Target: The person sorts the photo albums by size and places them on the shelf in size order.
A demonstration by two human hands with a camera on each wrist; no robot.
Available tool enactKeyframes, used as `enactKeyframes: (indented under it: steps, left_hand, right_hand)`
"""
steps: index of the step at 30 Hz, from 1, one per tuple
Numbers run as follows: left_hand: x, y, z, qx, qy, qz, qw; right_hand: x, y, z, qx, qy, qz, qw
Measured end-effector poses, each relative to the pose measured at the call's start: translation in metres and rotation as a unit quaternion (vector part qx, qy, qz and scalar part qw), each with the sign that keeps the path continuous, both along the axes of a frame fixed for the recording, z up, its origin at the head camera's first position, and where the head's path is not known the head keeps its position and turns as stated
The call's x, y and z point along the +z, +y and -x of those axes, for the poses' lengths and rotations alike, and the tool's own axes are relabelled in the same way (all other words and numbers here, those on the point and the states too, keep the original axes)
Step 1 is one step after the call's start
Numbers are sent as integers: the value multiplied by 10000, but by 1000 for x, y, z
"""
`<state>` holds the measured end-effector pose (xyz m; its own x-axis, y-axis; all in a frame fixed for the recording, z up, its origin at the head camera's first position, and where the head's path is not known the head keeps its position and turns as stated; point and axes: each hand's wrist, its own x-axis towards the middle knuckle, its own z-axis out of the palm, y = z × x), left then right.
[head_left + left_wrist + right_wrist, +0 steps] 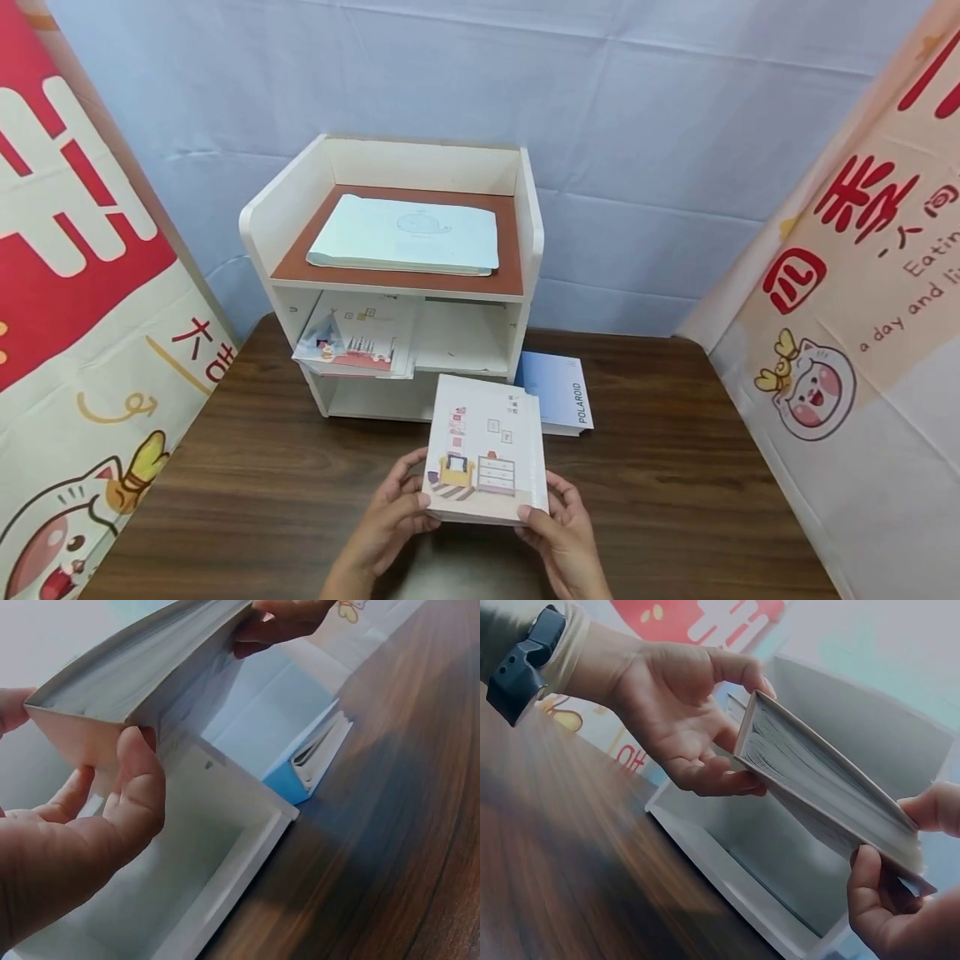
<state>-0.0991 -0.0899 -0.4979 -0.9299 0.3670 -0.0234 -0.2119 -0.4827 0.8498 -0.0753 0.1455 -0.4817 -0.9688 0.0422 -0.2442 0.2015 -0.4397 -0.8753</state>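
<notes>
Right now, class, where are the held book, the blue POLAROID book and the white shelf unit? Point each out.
Held book [483,450]: head view, middle of its illustrated cover.
Blue POLAROID book [553,387]: head view, visible part of its cover.
White shelf unit [423,167]: head view, its top back panel.

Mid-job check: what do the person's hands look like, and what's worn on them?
The left hand is gloveless, with a pale beige sleeve cuff and a black, blocky device strapped at the wrist. The right hand is also gloveless; any cuff there is out of view.
</notes>
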Motion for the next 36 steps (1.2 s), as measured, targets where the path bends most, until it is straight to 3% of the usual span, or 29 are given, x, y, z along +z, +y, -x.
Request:
enactKeyframes:
  steps: [9,17,27,36]
  left_hand:
    - [8,-2,-3,210,-5,-312,9993]
    - [21,-4,-6,410,162,-29,9990]
    - [31,-4,-6,1229,418,266,9912]
    - [40,-7,-7,1537,455,465,9860]
  right_hand:
    - [10,-5,4,212,275,-121,9993]
    - [17,-6,6,338,561,30,9978]
    - [21,-13,10,310,845,250,9956]
    - [24,-21,9,243,756,472,9957]
